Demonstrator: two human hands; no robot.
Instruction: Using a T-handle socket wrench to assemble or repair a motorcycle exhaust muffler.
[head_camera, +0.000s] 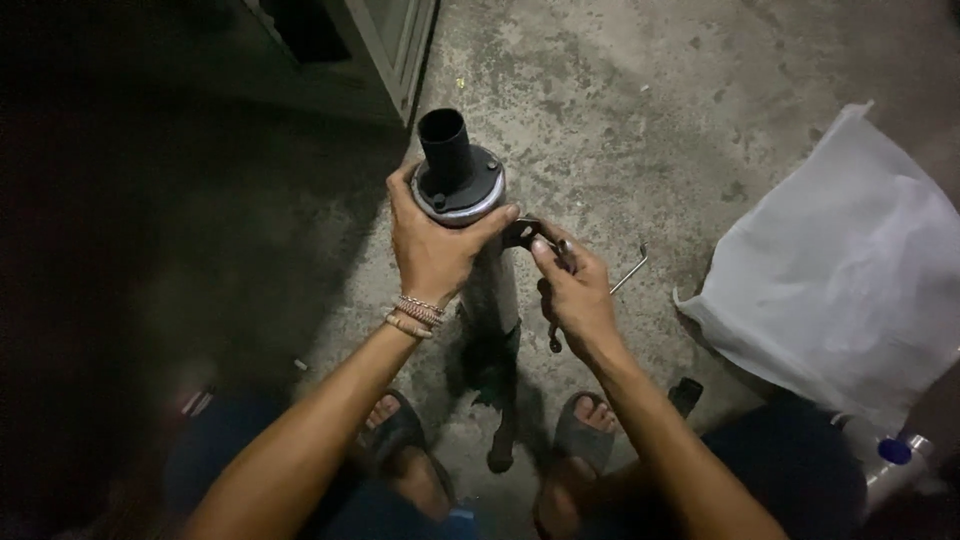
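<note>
Two bare hands of ours are at work on a metal cylinder (492, 285) that stands upright on the concrete floor (620, 120) between our sandalled feet. Our left hand (432, 245), with beaded bracelets (415, 315) at the wrist, is clasped around the cylinder's upper end, just under the chrome-rimmed cap (460, 185) from which a short black pipe (445, 145) sticks up. Our right hand (578, 300) is closed on a dark wrench (545, 240), whose head sits against a small bracket on the cylinder's side just below the cap; the handle runs down through the palm. A thin bent metal rod (630, 270) lies on the floor just right of that hand. Further right, well apart, lies a white plastic bag (850, 270), and beside it at the lower right a bottle with a blue cap (895, 450). At the top, a grey cabinet corner (390, 50) meets the floor
</note>
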